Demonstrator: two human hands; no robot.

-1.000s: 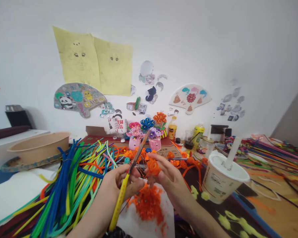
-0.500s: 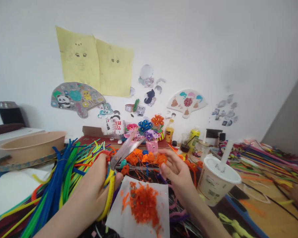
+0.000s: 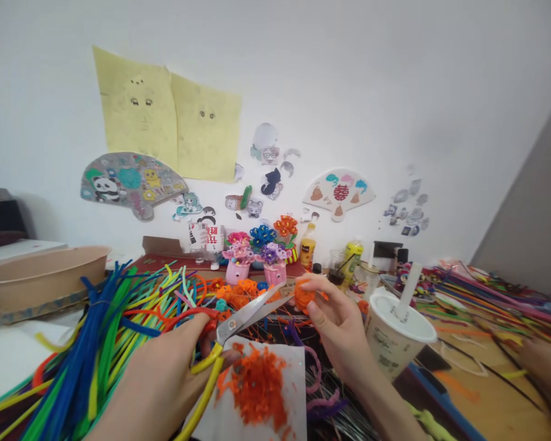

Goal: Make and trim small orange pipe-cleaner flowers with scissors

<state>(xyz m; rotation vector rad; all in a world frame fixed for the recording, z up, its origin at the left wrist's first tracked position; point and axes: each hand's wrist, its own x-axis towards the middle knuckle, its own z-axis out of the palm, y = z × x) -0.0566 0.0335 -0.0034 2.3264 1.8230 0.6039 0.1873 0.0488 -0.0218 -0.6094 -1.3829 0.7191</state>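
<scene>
- Left of the white paper sheet: bare left hand, with a bare left forearm widening away from the wrist.
- Right of the sheet: bare right hand, slender fingers, bare right forearm.

Soft, diffuse light (slight blur)

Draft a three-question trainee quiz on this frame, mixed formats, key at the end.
1. Which of the wearer's hands holds the yellow-handled scissors?
2. True or false: the scissors' blades are closed together.
3. What do the fingers of the right hand hold? A) a drinking straw B) an orange craft flower C) a paper fan

Key:
1. The left hand.
2. False; the blades stand apart.
3. B.
</scene>
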